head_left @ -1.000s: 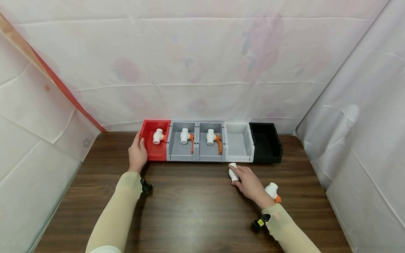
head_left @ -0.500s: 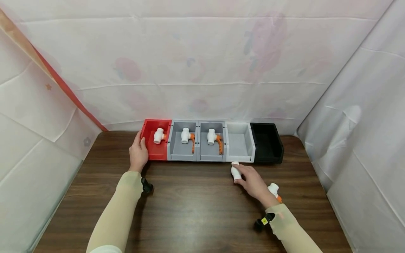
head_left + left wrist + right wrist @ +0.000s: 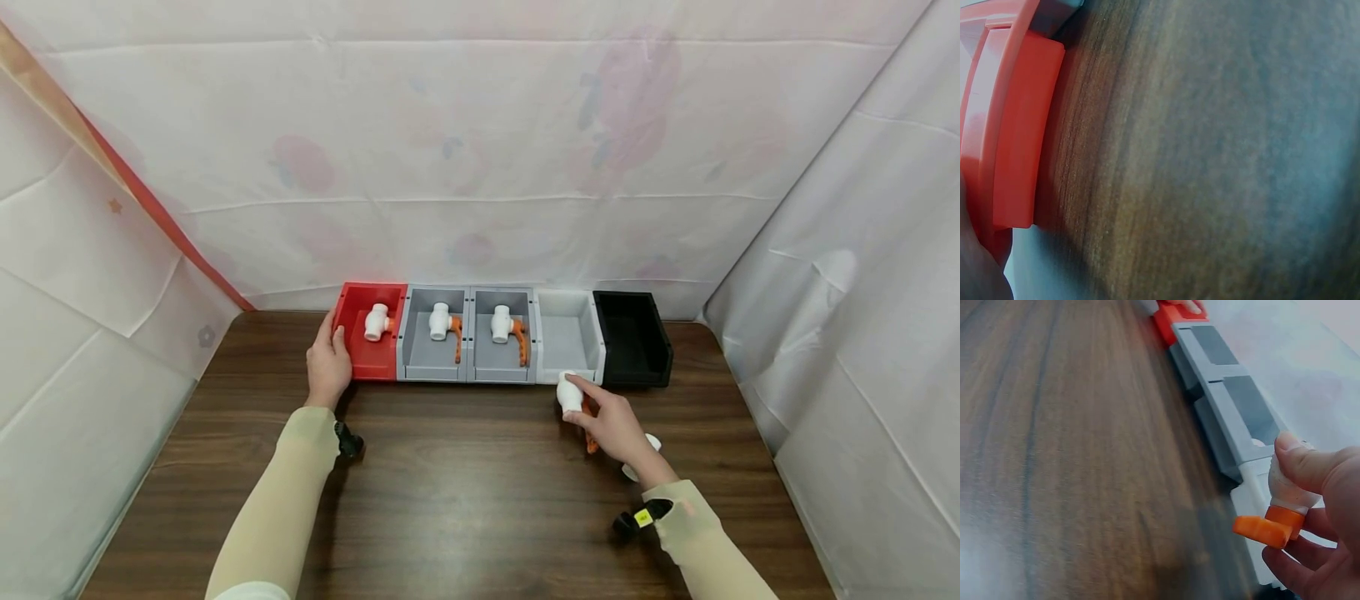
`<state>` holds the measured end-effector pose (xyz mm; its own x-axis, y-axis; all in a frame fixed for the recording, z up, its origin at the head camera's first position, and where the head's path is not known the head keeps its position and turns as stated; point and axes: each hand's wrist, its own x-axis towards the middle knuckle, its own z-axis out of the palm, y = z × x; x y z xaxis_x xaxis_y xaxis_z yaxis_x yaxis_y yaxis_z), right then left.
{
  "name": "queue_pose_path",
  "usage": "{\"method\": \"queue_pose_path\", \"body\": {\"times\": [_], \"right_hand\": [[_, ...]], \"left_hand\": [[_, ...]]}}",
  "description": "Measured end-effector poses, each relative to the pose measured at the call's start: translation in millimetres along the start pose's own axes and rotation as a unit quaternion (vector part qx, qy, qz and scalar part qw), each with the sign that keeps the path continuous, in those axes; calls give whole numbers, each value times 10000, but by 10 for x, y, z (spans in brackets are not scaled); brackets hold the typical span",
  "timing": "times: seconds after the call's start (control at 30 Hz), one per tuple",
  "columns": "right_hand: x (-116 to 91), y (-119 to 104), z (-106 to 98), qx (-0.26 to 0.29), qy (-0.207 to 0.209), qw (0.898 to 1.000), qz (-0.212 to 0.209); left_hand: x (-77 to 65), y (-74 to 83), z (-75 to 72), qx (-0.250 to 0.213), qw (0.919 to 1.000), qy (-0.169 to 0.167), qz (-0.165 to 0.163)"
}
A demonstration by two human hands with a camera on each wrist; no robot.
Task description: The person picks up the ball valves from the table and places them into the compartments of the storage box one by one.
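My right hand (image 3: 613,423) pinches a white ball valve (image 3: 569,394) with an orange handle (image 3: 1263,530), the thumb along its white body and fingers beneath. In the head view the valve overlaps the front edge of the white bin (image 3: 600,354). My left hand (image 3: 327,367) grips the left side wall of the red bin (image 3: 367,367), its thumb at the rim. A white valve (image 3: 377,322) lies in the red bin. Two more valves, one (image 3: 439,322) and another (image 3: 501,324), lie in the two grey bins with orange handles toward the front.
A black bin (image 3: 660,367) ends the row on the right. Another white valve (image 3: 654,442) lies on the wooden table (image 3: 450,500), partly hidden behind my right wrist. Patterned white cloth (image 3: 480,167) hangs behind the bins and along both sides.
My right hand has moved slightly right and toward the bins with its valve, which has turned so that the orange handle now shows. The left hand stays at the red bin.
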<state>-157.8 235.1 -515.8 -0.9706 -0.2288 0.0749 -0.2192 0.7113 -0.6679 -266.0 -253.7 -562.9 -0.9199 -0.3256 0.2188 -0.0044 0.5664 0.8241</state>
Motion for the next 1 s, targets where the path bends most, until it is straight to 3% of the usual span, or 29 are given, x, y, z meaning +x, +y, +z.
{"method": "queue_pose_path", "body": {"times": [0.5, 1.0], "right_hand": [[232, -131, -274, -211, 111, 9995, -219], [662, -140, -409, -520, 130, 9979, -352]], "left_hand": [[-1, -13, 1, 22, 9999, -53, -89], [2, -3, 7, 74, 9999, -59, -80]]}}
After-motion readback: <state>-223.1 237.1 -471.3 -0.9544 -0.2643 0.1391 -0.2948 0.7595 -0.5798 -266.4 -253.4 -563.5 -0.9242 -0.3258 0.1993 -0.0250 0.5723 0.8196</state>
